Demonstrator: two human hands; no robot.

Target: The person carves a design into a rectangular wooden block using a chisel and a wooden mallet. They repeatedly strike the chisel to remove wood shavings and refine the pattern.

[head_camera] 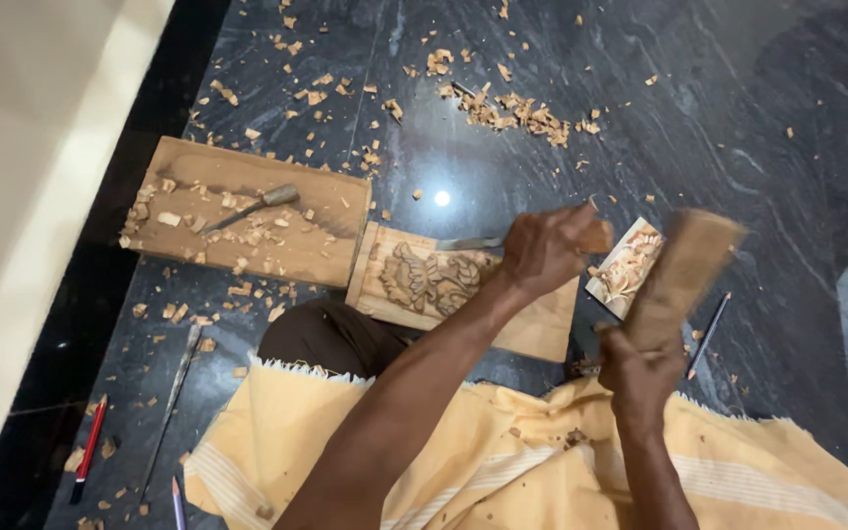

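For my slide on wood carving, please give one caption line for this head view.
Left hand holds a chisel on a carved panel; right hand raises a wooden mallet.

floor: we see dark polished stone [699, 128] with pale veins | light: one bright lamp glare [442, 198] mirrored in it | litter: wood chips [517, 110] strewn across | left: a cream wall [22, 167]

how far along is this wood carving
Done: a leafy relief motif is already cut into the left part of the carved panel, and wood chips litter the dark floor. In hand: the left hand sets a chisel on the panel while the right hand swings a wooden mallet. Left: the panel's right part looks uncarved.
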